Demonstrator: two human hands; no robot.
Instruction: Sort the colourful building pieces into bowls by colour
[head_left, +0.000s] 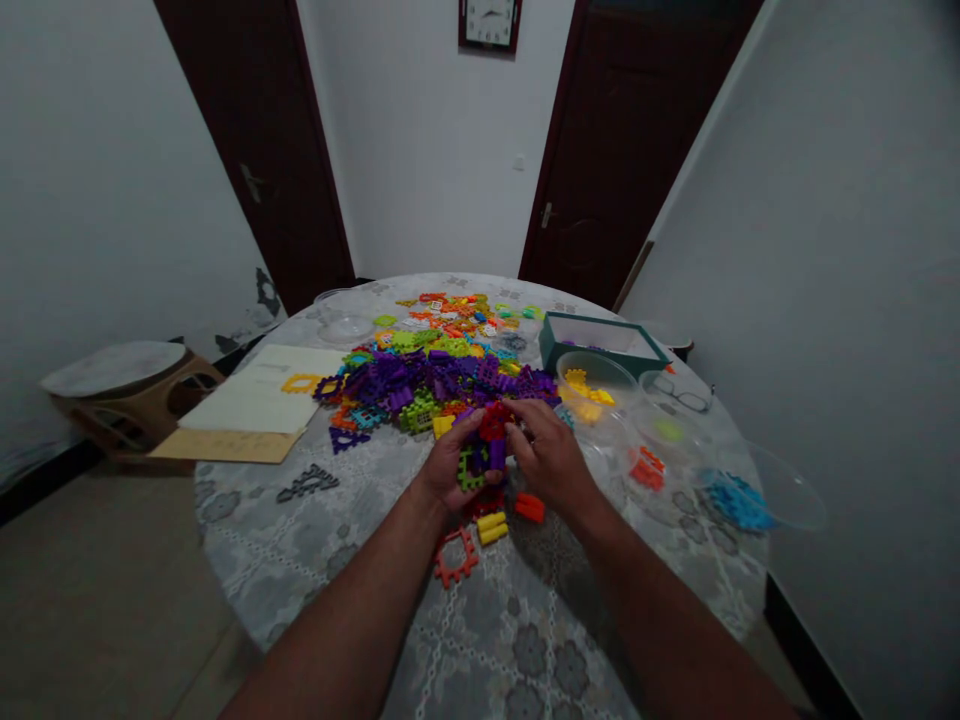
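Note:
Both hands meet over the middle of the table. My left hand (444, 470) is closed around a small group of plastic building pieces, with a green notched piece (469, 468) and a purple piece (497, 456) showing at its fingers. My right hand (551, 455) pinches a red piece (495, 420) at the top of this group. Whether all these pieces are joined I cannot tell. Just below the hands lie a yellow double-tube piece (492, 528), an orange-red piece (529, 507) and a salmon square frame piece (455, 557). A large purple pile (420, 380) spreads behind them.
Clear plastic bowls stand at right, one with yellow pieces (585, 392), another with blue pieces (739, 500). Behind is a green-edged box (600, 342). Eyeglasses (686, 395) lie near the right edge. An open cardboard folder (255, 405) and a grey piece (307, 482) are at left.

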